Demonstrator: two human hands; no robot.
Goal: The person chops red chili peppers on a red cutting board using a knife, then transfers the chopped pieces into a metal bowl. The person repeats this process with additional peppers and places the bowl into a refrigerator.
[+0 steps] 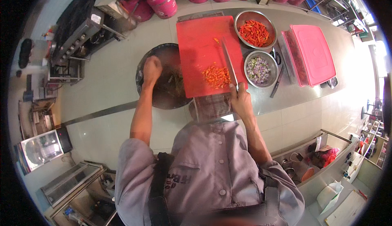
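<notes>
My right hand (241,100) grips the handle of a long chef's knife (229,62), whose blade points away from me over a red cutting board (196,42). A heap of chopped red-orange chillies (216,76) lies near the board's front edge, left of the blade. One small orange piece (216,40) sits farther up. Over a round black bin (162,99) beside the board hangs my left hand (152,69), its fingers curled; whether they hold anything is hidden. Dark scraps show inside the bin.
Right of the board stand a steel bowl of whole red chillies (254,33) and a steel bowl of chopped purple-white onion (258,68). Black-handled scissors (276,56), a small knife (277,83) and a pink-lidded plastic container (312,54) rest on the steel table (341,47). Pink gas cylinders (160,1) stand beyond.
</notes>
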